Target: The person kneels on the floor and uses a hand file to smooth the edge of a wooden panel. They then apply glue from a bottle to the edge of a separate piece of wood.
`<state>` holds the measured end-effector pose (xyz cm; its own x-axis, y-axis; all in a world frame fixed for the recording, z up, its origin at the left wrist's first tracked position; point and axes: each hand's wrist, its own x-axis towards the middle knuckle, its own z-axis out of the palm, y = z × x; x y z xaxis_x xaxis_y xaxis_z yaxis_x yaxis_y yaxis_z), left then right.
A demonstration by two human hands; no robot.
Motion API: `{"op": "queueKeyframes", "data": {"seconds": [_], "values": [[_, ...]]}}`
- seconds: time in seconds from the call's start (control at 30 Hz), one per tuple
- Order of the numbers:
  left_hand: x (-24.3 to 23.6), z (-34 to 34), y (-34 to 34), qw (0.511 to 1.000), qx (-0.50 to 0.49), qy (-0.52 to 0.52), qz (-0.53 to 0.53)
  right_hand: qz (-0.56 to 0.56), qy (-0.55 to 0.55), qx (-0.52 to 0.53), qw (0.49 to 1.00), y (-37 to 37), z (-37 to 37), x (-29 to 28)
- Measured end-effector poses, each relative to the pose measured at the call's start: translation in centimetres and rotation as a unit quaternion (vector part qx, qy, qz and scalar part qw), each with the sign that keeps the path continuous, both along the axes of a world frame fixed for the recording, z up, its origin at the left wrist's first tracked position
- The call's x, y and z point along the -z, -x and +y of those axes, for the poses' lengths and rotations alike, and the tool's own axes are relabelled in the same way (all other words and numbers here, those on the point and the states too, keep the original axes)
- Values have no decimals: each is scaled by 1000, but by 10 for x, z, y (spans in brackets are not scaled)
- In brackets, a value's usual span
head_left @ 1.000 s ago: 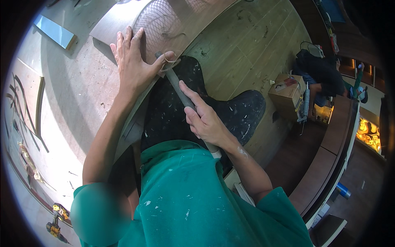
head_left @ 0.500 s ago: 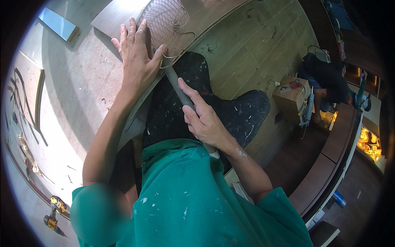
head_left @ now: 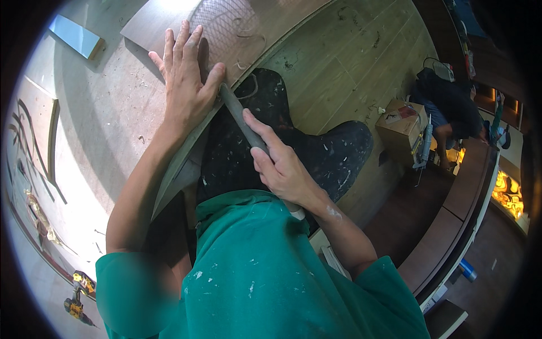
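Note:
My left hand (head_left: 186, 85) lies with spread fingers on a curved wood-faced panel (head_left: 288, 17) with a pale mesh-like pattern on it, its thumb at the panel's edge beside the far end of a long grey bar-like tool (head_left: 237, 107). My right hand (head_left: 279, 169) grips that tool lower down, over my paint-spotted dark trousers (head_left: 333, 152). A thin curled strip (head_left: 251, 90) hangs by the tool's far end. The tool's very tip is partly hidden near my left thumb.
A pale board (head_left: 73, 34), dark strips (head_left: 34, 147) and a yellow-black drill (head_left: 79, 299) are left. At right are a cardboard box (head_left: 401, 124), caulking gun (head_left: 422, 147), crouching co-worker (head_left: 446, 107), another person in green (head_left: 498, 121), a curved brown counter (head_left: 446, 226) and blue cylinder (head_left: 467, 271).
My left hand has moved slightly up the panel. The curled strips at the tool's tip have shifted and changed shape. My right hand still grips the tool, barely moved.

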<state>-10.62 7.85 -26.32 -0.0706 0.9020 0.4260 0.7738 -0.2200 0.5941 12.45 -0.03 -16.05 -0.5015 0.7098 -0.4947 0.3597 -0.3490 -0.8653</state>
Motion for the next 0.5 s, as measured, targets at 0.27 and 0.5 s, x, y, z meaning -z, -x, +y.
{"op": "queueKeyframes", "data": {"seconds": [0.27, 0.5], "values": [[-6, -5, 10, 896, 56, -54, -436, 5, -20, 33, 999, 2, -13, -4], [-6, -4, 16, 963, 11, -11, -269, -31, -9, 82, 996, -43, -11, -17]]}}
